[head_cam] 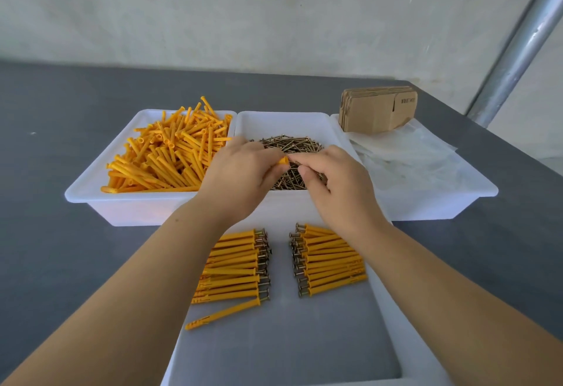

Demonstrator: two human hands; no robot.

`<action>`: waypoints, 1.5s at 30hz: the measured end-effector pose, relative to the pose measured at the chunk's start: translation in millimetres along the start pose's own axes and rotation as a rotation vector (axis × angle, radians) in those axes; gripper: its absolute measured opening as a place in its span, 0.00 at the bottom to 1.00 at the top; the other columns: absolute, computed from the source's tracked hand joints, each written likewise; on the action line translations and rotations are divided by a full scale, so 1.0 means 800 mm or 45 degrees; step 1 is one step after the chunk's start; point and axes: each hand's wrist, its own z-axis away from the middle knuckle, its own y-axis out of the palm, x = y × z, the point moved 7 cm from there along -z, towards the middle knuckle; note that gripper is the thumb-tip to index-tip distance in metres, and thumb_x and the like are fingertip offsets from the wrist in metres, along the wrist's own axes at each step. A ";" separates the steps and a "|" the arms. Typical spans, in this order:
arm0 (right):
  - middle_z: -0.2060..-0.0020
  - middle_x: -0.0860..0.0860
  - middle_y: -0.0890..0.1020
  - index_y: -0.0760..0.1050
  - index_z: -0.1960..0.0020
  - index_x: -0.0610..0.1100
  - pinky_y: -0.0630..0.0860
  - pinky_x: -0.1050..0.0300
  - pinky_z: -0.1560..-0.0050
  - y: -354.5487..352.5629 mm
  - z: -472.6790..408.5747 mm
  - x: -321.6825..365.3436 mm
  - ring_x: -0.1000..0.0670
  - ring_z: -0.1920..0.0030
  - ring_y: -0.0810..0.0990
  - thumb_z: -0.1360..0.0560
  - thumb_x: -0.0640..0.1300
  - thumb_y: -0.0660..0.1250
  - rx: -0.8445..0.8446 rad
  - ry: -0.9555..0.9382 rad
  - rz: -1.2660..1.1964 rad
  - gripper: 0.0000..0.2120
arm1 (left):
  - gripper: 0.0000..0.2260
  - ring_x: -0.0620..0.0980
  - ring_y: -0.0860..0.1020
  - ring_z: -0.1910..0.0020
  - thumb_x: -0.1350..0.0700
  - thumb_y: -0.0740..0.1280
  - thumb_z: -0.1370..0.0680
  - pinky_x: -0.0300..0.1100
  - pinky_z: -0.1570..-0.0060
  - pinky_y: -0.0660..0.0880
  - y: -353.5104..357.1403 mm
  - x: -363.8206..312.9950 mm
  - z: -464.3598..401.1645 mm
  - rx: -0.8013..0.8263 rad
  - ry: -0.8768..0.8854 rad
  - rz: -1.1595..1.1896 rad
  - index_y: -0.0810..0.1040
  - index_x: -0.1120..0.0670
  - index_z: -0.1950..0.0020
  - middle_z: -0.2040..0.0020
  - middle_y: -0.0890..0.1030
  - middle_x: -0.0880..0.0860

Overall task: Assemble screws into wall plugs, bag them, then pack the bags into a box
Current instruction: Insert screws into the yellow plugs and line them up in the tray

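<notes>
Two rows of assembled plugs lie in the near tray. Above the screw bin, the left hand pinches an orange wall plug while the right hand pinches at its tip; no screw is visible there. The plug bin sits left, the folded boxes at the table's far right corner

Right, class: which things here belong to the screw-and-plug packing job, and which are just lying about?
Belonging to the job:
orange wall plugs
screws
assembled plugs
plastic bags
flat cardboard boxes
left hand and right hand

Just there:
metal pole
grey table
</notes>
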 end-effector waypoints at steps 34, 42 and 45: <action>0.54 0.48 0.80 0.83 0.45 0.42 0.76 0.50 0.55 0.007 0.008 0.018 0.49 0.54 0.77 0.23 0.40 0.68 -0.049 -0.140 0.052 0.09 | 0.12 0.54 0.71 0.60 0.61 0.59 0.20 0.48 0.60 0.66 0.012 -0.013 0.003 0.080 -0.154 0.392 0.78 0.61 0.60 0.64 0.75 0.56; 0.53 0.48 0.78 0.84 0.44 0.43 0.76 0.52 0.54 0.021 0.010 0.022 0.50 0.55 0.76 0.24 0.39 0.70 0.098 -0.173 0.083 0.09 | 0.13 0.44 0.70 0.70 0.63 0.59 0.22 0.40 0.71 0.64 0.000 0.020 0.007 -0.117 -0.428 0.401 0.83 0.57 0.56 0.66 0.78 0.51; 0.52 0.49 0.78 0.84 0.44 0.43 0.76 0.52 0.54 0.028 0.013 0.028 0.50 0.54 0.76 0.24 0.40 0.70 0.192 -0.199 0.090 0.09 | 0.13 0.43 0.67 0.75 0.63 0.59 0.23 0.38 0.74 0.58 -0.022 0.050 0.017 -0.404 -0.621 0.405 0.82 0.57 0.57 0.73 0.71 0.45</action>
